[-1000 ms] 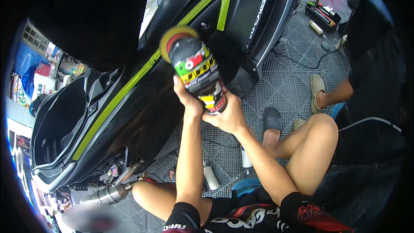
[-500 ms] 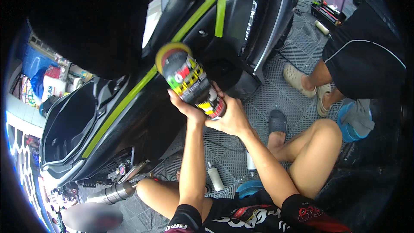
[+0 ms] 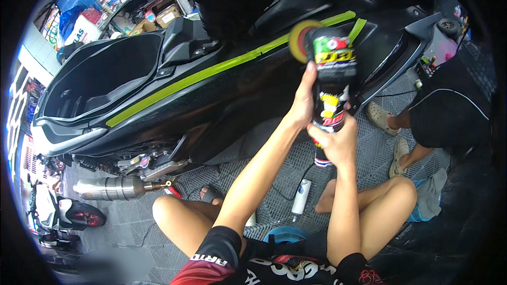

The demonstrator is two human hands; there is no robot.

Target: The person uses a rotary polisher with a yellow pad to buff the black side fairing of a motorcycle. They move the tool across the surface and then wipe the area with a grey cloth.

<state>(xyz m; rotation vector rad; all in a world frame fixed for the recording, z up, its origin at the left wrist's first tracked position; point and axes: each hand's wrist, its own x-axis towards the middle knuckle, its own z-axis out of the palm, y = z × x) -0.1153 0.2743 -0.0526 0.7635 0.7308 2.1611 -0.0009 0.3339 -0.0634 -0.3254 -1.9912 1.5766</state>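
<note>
Stretching away from the person, the polisher (image 3: 334, 82) had its yellow pad (image 3: 299, 42) nearer the left hand (image 3: 303, 101) than the right hand (image 3: 339, 141), both gripping its casing.

Below the right fingers (image 3: 349, 124), the grey gridded floor (image 3: 253, 174) bears a white bottle (image 3: 300, 200); farther right, a blue bucket (image 3: 416, 212).

polisher (image 3: 335, 76) | black, stickered | held | yellow-edged pad (image 3: 297, 42) facing black scooter panel (image 3: 227, 95)
</note>
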